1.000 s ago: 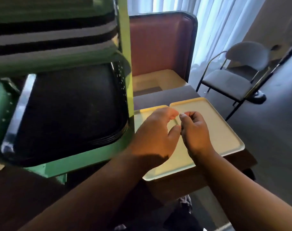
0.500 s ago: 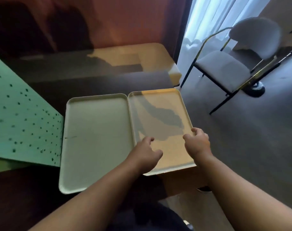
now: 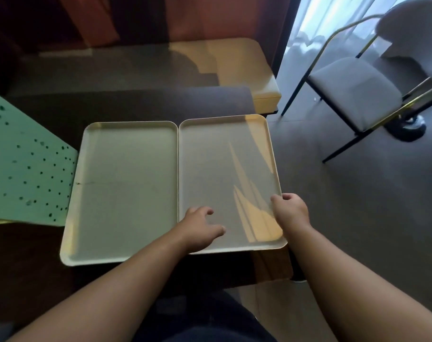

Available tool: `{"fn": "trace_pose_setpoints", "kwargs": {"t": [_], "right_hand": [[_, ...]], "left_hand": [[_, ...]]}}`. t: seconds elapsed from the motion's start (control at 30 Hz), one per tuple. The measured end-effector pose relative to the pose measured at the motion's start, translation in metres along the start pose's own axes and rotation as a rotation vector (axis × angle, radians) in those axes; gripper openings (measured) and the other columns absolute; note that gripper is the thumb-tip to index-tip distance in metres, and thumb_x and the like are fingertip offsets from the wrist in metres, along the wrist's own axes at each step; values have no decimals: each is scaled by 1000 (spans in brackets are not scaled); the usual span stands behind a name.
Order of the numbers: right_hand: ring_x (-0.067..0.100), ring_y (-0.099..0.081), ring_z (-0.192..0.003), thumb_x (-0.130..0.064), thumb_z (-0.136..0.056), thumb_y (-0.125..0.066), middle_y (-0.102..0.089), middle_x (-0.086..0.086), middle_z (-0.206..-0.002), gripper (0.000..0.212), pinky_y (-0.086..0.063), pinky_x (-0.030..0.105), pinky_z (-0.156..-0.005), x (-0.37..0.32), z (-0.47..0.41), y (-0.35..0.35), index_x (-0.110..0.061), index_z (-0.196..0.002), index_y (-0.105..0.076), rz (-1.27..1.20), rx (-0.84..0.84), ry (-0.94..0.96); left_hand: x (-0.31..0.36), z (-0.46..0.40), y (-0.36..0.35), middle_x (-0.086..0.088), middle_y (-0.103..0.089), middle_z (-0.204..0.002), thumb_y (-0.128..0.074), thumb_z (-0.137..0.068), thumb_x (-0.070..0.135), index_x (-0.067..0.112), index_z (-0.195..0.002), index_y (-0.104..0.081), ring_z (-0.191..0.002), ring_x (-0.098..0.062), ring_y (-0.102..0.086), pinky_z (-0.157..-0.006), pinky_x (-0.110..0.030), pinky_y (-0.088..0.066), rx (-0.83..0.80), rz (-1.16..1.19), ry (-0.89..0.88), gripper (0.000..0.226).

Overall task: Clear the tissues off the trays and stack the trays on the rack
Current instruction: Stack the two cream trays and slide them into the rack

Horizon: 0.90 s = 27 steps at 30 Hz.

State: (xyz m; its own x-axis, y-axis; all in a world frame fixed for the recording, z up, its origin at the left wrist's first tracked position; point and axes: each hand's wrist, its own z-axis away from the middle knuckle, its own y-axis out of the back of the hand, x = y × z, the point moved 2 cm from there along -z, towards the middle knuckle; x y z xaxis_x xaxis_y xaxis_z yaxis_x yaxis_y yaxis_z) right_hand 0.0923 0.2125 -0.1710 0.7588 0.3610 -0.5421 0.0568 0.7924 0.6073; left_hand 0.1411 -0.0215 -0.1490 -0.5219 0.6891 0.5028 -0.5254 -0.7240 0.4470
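Two pale trays lie flat and side by side on the dark desk (image 3: 140,104), long edges touching down the middle, so each can be lifted off without disturbing the other. Neither has a tissue on it that I can see; both look bare, so the clearing part seems done and what remains is the stacking. The person is working on the right tray (image 3: 224,169), the one nearest the desk's outer edge, and it hangs a little past the near corner there, which gives the fingers room to get under the rim. The right hand (image 3: 292,213) sits at the tray's right rim near the front corner, fingers curled over the edge; that grip looks closed on the rim, though whether it bears any weight I cannot tell, since the tray looks flat on the desk. The left hand (image 3: 201,229) lies inside the tray near its left front, fingers spread and open, palm down, holding nothing; I'd judge it is steadying the tray or about to slide to the near rim for a two-handed lift. The left tray (image 3: 126,188) is untouched. A green perforated panel (image 3: 25,169), likely part of the rack, juts in at the left, just beside the left tray, so the carry should be short. A grey chair (image 3: 353,95) stands well apart on the floor to the right, out of the way.
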Motion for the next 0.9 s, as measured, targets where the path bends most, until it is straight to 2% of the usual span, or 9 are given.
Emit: {"fn": "trace_pose_setpoints", "kwargs": {"t": [0.07, 0.2, 0.3, 0.4, 0.47, 0.63, 0.8, 0.9], "right_hand": [[22, -63, -83, -38, -95, -52, -68, 4, -95, 25, -53, 39, -72, -10, 4, 5, -16, -97, -64, -28, -7, 50], [24, -59, -74, -35, -104, -49, -64, 9, -86, 30, -49, 36, -63, -33, 16, 21, -9, -97, -61, -96, -23, 256], [26, -60, -73, -35, -105, -49, -65, 11, -85, 28, -52, 40, -64, -47, 21, 30, -10, -95, -59, -127, -42, 321], [26, -61, -74, -33, -104, -49, -67, 9, -83, 26, -53, 39, -68, -57, 31, 11, -13, -89, -58, -152, -81, 316], [23, -61, -72, -31, -104, -51, -67, 8, -81, 26, -52, 38, -68, -61, 43, -16, -13, -86, -58, -214, -142, 278], [23, -60, -75, -30, -99, -53, -68, 9, -85, 24, -54, 42, -73, -59, 73, -91, -13, -84, -58, -185, -246, 162], [24, -63, -84, -21, -96, -50, -68, 6, -92, 11, -54, 42, -81, -61, 103, -145, -16, -93, -60, -130, -271, 118], [24, -62, -91, -14, -91, -48, -67, 6, -102, 16, -55, 43, -87, -63, 117, -165, -18, -97, -61, -82, -248, 132]], "left_hand": [[2, 3, 3, -8, -37, -152, -66, -89, 36, 19, -148, -44, -130, -25, -51, -105, -28, -38, 89, 17, 16, 66], [-1, 16, 25, -13, -38, -149, -65, -87, 24, 14, -150, -37, -134, -33, -42, -110, -38, -36, 414, 83, 62, 70], [-8, 25, 47, -17, -44, -142, -64, -85, 17, 8, -147, -38, -129, -36, -45, -109, -41, -39, 546, 160, 45, 68], [-21, 31, 70, -18, -56, -128, -57, -87, 13, 5, -131, -51, -115, -37, -56, -97, -40, -47, 604, 254, 61, 45], [-36, 38, 86, -17, -60, -123, -54, -87, 11, 6, -126, -54, -108, -38, -60, -92, -39, -50, 657, 295, 96, 40], [-91, 54, 118, -10, -61, -119, -54, -84, 17, 13, -130, -56, -100, -29, -63, -89, -44, -56, 709, 303, 195, 46], [-145, 52, 136, -11, -64, -113, -56, -77, 16, 13, -121, -58, -99, -32, -61, -88, -48, -57, 758, 297, 245, 45], [-181, 40, 141, -13, -64, -120, -52, -72, 23, 10, -128, -56, -107, -35, -61, -93, -50, -56, 733, 308, 282, 58]]}}
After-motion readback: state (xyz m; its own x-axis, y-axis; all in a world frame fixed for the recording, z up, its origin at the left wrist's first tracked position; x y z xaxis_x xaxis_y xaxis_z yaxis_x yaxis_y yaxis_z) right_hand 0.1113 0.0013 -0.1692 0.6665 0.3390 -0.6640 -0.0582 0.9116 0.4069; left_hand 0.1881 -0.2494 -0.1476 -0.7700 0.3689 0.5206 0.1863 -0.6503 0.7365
